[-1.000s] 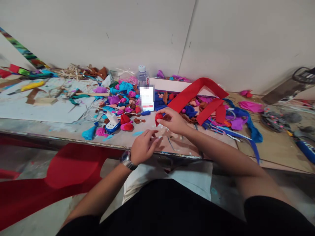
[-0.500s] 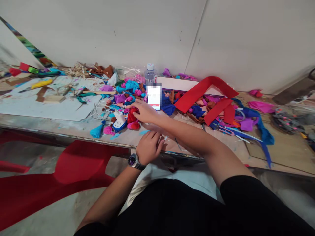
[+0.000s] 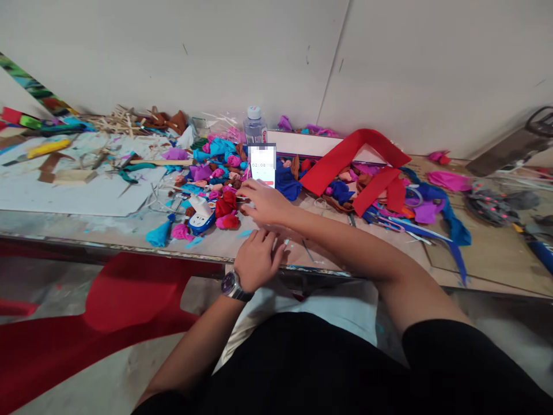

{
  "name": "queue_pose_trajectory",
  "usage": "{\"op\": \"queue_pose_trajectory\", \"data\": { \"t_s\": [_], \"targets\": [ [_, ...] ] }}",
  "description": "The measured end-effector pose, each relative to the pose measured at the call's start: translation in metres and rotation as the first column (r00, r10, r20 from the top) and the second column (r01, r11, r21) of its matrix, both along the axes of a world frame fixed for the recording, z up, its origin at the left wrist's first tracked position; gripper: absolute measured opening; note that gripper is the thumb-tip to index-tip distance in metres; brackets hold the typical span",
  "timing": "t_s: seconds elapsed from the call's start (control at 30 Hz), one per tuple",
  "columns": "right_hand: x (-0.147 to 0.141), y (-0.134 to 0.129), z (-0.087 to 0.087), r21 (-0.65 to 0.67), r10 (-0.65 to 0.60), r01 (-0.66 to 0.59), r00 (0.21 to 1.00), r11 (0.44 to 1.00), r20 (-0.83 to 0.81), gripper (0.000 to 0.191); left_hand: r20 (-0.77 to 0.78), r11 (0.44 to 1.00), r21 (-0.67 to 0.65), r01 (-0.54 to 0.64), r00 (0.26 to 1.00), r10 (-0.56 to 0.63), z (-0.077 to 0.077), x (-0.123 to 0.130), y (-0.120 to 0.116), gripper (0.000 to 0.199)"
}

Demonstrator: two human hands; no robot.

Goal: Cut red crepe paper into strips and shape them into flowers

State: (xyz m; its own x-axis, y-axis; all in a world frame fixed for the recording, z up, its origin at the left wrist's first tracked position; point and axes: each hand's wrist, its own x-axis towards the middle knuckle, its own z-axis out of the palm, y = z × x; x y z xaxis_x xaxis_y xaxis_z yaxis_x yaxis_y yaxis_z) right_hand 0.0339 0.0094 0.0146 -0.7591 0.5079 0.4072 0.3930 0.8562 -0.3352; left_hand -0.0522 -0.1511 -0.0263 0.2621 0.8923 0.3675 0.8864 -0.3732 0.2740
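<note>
Red crinkled flowers (image 3: pixel 225 203), bunched into a tight, rounded cluster of overlapping folds, lie on a worktable (image 3: pixel 298 245) at the fingertips of a person's right hand (image 3: pixel 264 203). (Whether the fingers touch the outermost folds cannot be made out.) Just beside the cluster, to the left, sits a blue-and-white power adapter (image 3: pixel 202 222). On the table's near side, below the red bunch and close against it, rests a smaller two-toned flower (image 3: pixel 227 221), pink with a red patch on its right, low and rumpled on the surface. Both groups appear whole, their soft, paper-like petals gathered inward and creased.
</note>
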Motion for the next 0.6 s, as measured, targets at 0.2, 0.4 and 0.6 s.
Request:
{"op": "queue_pose_trajectory", "data": {
  "t_s": [0.2, 0.4, 0.6],
  "targets": [
    [0.118, 0.018, 0.018, 0.107, -0.146, 0.136, 0.985, 0.985, 0.090, 0.023, 0.024, 1.000, -0.008, 0.014, 1.000, -0.014, 0.004, 0.001, -0.002, 0.031],
    [0.282, 0.077, 0.048, 0.158, -0.705, 0.689, 0.675, 0.708, 0.215, 0.024, 0.012, 1.000, -0.020, 0.010, 1.000, -0.010, 0.004, 0.000, -0.001, 0.031],
    [0.366, 0.101, 0.054, 0.205, -0.870, 0.846, 0.475, 0.493, 0.131, 0.033, 0.009, 1.000, -0.005, 0.005, 1.000, -0.005, 0.003, 0.001, -0.001, 0.030]
  ]
}}
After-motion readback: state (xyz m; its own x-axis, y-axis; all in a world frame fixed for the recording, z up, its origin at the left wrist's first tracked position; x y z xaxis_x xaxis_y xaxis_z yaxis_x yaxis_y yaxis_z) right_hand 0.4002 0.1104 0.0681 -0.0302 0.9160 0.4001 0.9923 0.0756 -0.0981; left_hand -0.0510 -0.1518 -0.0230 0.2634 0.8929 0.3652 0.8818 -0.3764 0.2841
